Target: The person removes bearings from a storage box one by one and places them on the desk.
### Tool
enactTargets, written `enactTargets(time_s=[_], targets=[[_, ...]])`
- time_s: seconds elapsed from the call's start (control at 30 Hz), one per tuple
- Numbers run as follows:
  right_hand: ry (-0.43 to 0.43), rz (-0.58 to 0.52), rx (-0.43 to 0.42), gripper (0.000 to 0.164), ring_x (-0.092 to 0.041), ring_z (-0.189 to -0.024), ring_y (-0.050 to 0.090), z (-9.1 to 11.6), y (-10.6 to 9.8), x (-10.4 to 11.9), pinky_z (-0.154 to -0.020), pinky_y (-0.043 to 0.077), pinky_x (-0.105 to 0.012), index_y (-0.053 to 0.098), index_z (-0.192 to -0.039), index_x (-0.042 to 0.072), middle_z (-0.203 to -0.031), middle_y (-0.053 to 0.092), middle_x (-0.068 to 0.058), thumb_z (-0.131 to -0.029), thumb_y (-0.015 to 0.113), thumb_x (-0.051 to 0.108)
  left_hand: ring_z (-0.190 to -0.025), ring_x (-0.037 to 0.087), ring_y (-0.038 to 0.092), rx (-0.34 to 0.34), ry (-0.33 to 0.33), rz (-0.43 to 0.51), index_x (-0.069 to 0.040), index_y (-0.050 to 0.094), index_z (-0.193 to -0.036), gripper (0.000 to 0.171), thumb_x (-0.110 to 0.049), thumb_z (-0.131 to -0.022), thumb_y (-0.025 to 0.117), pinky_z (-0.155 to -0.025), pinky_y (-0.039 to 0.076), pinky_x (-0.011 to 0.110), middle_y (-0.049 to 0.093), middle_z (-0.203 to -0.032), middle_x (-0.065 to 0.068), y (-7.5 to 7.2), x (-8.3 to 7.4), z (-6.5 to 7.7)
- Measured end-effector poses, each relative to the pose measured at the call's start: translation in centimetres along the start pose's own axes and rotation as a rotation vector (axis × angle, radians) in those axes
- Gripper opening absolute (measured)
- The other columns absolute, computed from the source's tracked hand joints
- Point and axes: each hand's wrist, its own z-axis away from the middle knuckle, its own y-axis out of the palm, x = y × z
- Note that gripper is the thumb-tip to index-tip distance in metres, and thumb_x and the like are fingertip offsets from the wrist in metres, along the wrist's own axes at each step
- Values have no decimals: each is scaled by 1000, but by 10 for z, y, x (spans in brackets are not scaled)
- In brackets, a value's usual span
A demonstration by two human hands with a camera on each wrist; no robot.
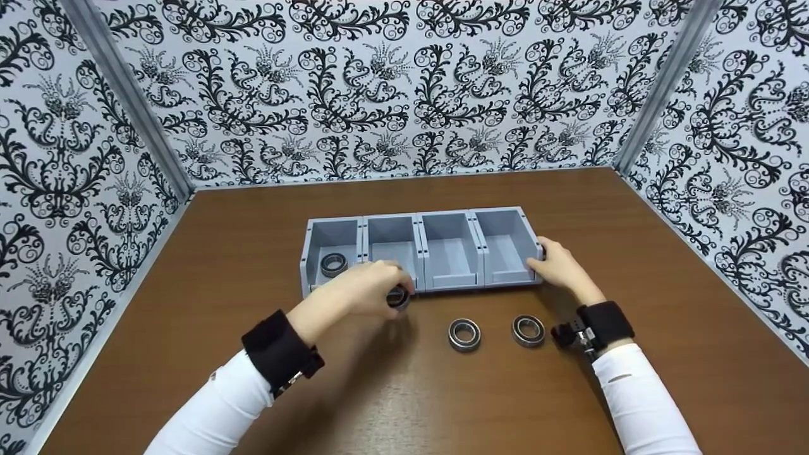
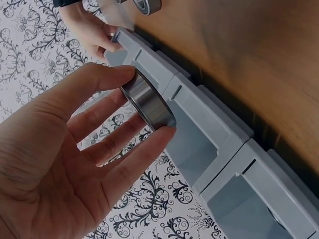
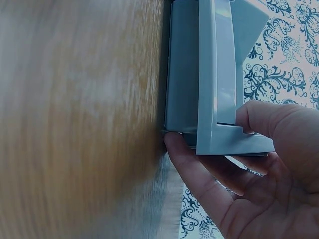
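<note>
My left hand pinches a ball bearing between thumb and fingertips, just in front of the second compartment from the left of a grey bin row. In the left wrist view the bearing's shiny outer ring faces the camera. Another bearing lies in the leftmost compartment. At the row's right end, my right hand grips the side wall, its thumb over the front edge and its fingers around the outside, as the right wrist view shows of the bin.
Two more bearings, one near the middle and one to its right, lie flat on the brown wooden table in front of the bins. Patterned walls enclose the table at the back and both sides.
</note>
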Motion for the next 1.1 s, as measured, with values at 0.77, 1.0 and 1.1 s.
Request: enactTargets(time_s=[0.77,1.0,1.1], targets=[[10,-6,4,48,-42,-99,65,-2,0,0,-88,52,-53,51,-134,-19,-111,66,-33,-93,62,3,-94,26,69,57,9,-5,-9,78,-115,41,-7,-75,86,-79,59,40,71,-111,10,26,-11,5],[11,6,3,48,-43,-99,66,0,0,0,-87,53,-55,51,-135,-18,-111,67,-33,-93,62,5,-92,28,70,52,39,-30,-9,78,-112,37,-8,-75,84,-77,59,40,70,-107,10,34,-12,7],[5,4,-2,47,-42,-99,66,0,0,1,-87,53,-54,52,-133,-18,-110,67,-32,-93,62,4,-93,27,70,50,51,-39,-9,78,-110,36,-9,-75,84,-79,59,39,70,-106,9,37,-13,8]])
